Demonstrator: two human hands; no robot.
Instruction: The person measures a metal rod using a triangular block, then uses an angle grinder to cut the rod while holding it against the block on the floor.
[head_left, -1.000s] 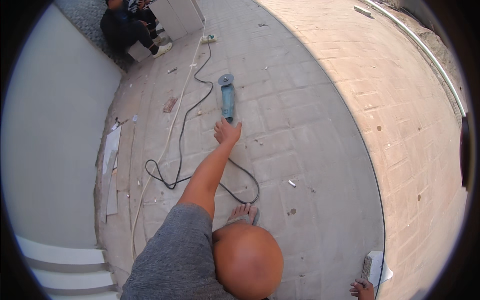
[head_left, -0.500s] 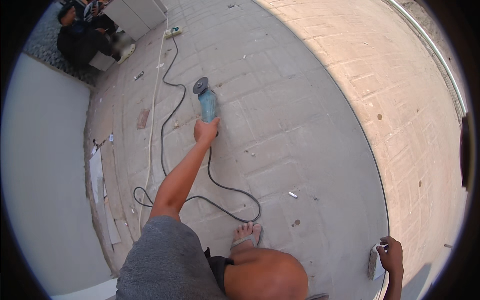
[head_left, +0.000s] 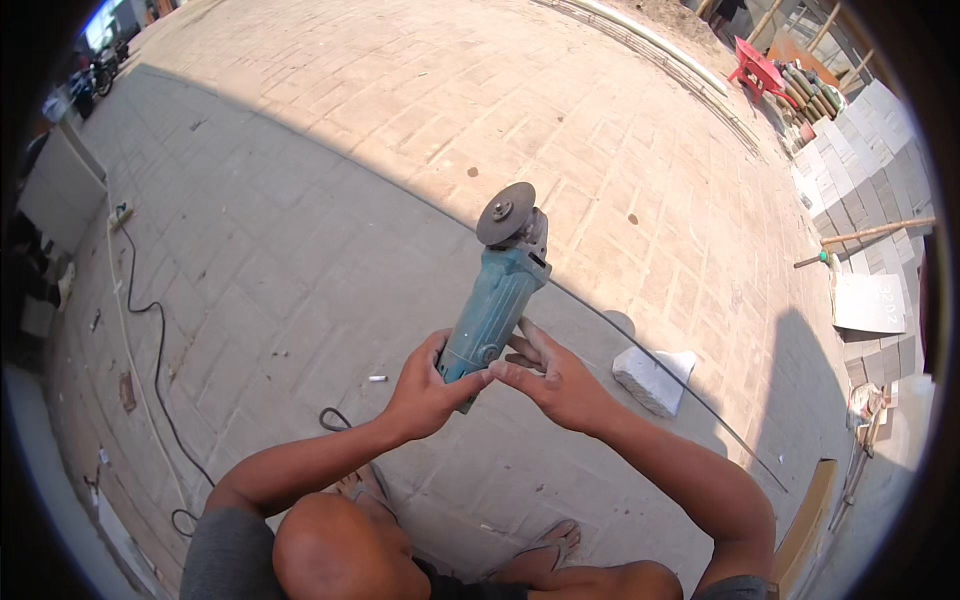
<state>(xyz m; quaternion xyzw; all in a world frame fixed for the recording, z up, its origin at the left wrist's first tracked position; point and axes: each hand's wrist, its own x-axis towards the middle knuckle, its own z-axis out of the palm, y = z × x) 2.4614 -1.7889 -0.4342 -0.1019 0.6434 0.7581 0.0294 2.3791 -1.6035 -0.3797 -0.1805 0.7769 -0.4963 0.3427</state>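
A teal angle grinder (head_left: 493, 305) is raised in front of me with its worn cutting disc (head_left: 505, 213) pointing away. My left hand (head_left: 424, 397) is wrapped round the rear of its body. On the right side, my right hand (head_left: 558, 385) grips the same rear part with thumb and fingers, partly hidden by the tool. Beyond my right hand, a whitish block (head_left: 645, 380) lies on the paving. A long thin dark rod (head_left: 735, 440) runs along the ground and passes across the block.
A black power cord (head_left: 160, 340) and a pale cable trail to a socket strip (head_left: 122, 213) at the left. My sandalled feet are below. To the right stand stacked grey blocks (head_left: 865, 150), a red wheelbarrow (head_left: 757, 72) and a wooden-handled tool (head_left: 880, 231).
The grinder has come from low on the left up to the front. My right hand has left the block and joined my left on the grinder. The view has turned right.
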